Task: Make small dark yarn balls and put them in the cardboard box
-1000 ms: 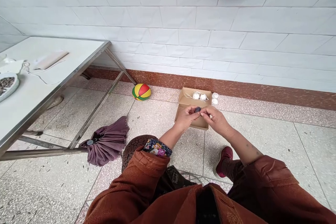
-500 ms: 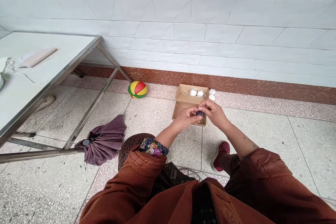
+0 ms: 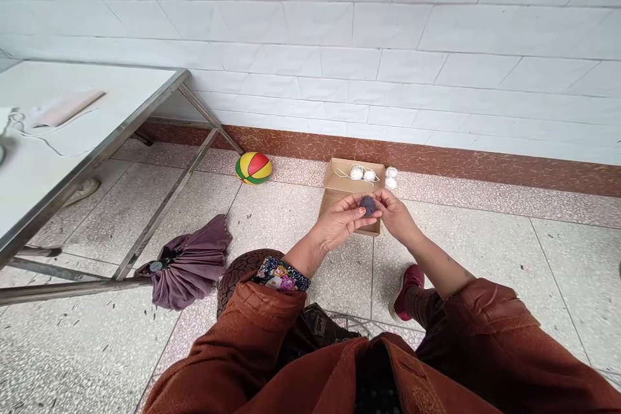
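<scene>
In front of me my left hand (image 3: pixel 342 220) holds a small dark grey ball of yarn (image 3: pixel 368 206) between thumb and fingers. My right hand (image 3: pixel 395 213) is at the ball's right side, its fingertips pinched close against it; any strand between them is too fine to make out. Below both hands lies an open cardboard box (image 3: pixel 330 197), partly hidden by them. Two white yarn balls (image 3: pixel 356 173) with loose string rest in its upper part. More white balls (image 3: pixel 391 174) sit on the floor just right of the box.
A red, yellow and green ball (image 3: pixel 253 168) lies by the wall. A folded purple umbrella (image 3: pixel 194 262) leans at the metal-framed table (image 3: pixel 140 77) on the left. Behind my left forearm is a brown patterned round seat (image 3: pixel 245 272). The tiled wall (image 3: pixel 436 65) stands ahead.
The dark ball has turned in my fingers and more of it shows. My right hand has dropped slightly from above the ball to its right side.
</scene>
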A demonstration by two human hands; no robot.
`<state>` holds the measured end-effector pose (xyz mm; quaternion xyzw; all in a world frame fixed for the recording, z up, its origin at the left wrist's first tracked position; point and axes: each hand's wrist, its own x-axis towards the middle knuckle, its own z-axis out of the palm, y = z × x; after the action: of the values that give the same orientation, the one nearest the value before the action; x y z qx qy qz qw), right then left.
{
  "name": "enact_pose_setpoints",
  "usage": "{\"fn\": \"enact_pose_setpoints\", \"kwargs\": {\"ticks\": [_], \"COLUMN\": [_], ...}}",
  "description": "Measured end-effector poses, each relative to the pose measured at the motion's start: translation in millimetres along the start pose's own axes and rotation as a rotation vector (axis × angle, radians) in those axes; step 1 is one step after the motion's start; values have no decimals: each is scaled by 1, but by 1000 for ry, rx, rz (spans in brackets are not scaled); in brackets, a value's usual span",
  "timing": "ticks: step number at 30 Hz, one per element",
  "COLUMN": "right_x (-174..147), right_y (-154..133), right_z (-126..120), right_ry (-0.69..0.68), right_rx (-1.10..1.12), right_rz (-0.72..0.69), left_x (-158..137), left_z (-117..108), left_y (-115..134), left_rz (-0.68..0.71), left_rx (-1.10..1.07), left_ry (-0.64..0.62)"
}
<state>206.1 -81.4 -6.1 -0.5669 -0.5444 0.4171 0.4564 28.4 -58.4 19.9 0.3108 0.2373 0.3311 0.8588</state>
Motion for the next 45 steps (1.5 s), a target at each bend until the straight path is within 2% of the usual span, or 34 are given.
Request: {"fn": "enact_pose_setpoints", "kwargs": {"ticks": [4, 8, 12, 16, 18, 20, 22, 24, 27, 30, 33, 36, 38, 40, 43, 45], "right_x": [-5, -9, -14, -13, -9, -3, 2, 6, 5, -1, -8, -11, -10, -6, 0, 2], "right_y": [-2, -6, -10, -20, -23, -22, -17, -10, -1, -1, -7, -15, -18, -20, -18, -14], "right_z": [4, 4, -1, -8, -11, -14, -15, -15, -10, -4, 0, -2, -6, -11, -14, -13], "right_ry": [-25, -70, -114, -134, -105, -67, -32, -3, -2, -77, -177, -238, -219, -166, -94, -66], "right_rx": [-158, -260, -286, -235, -213, -200, -186, -174, -192, -247, -287, -294, -291, -289, -258, -210], "right_rz": [-97, -211, -260, -280, -286, -279, -258, -211, -146, -167, -237, -305, -320, -316, -300, -274], "left_x": [4, 7, 10, 13, 12, 10, 8, 8, 9, 13, 16, 17, 17, 15, 10, 7], "left_z": [-3, -12, -19, -19, -18, -16, -14, -12, -12, -14, -16, -16, -15, -13, -11, -10], "left_y": [3, 6, 7, 3, 1, -1, -2, -2, -2, -2, -1, 0, 0, -1, 0, 1], "left_rz": [66, 93, 112, 201, 198, 139, 84, 74, 107, 171, 246, 279, 253, 195, 87, 40], "left_rx": [-34, 47, 257, 585, 719, 737, 642, 512, 347, 284, 347, 499, 598, 648, 611, 537], "left_ry": [80, 175, 261, 343, 316, 203, 79, 23, 36, 122, 243, 324, 310, 243, 127, 97]}}
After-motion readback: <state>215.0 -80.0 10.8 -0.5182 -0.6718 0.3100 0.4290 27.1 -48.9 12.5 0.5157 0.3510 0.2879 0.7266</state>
